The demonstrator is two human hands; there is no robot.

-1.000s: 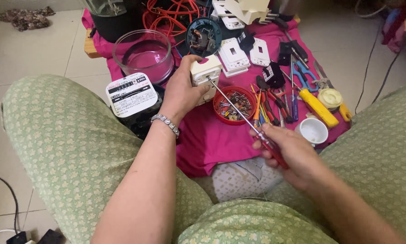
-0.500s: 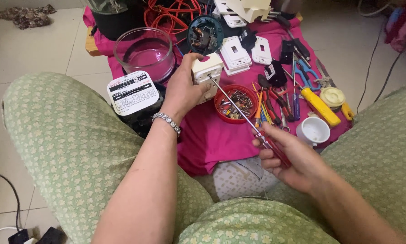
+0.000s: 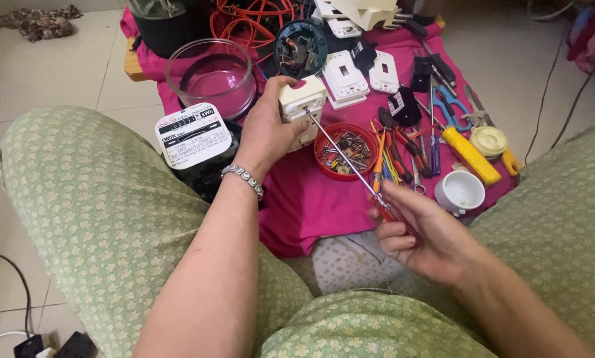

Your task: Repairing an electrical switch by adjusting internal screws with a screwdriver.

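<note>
- The right hand (image 3: 430,235) is pinching the red handle of a long screwdriver (image 3: 350,166), fingers curled tight round it, just as they were a second ago.
- The shaft is running up and left, its tip sitting in the face of the cream switch box (image 3: 302,109).
- The left hand (image 3: 266,132) is gripping that box, fingers wrapped over its top, holding it just above the pink cloth (image 3: 297,199).
- Little is changing over the last second: tip and box are staying mated, so the screw work looks ongoing.
- The box is looking squarish, cream plastic, its face tilted toward the driver.
- Just beside it, a red dish of screws (image 3: 344,149) is waiting; a clear glass bowl (image 3: 209,76) is standing further left.
</note>
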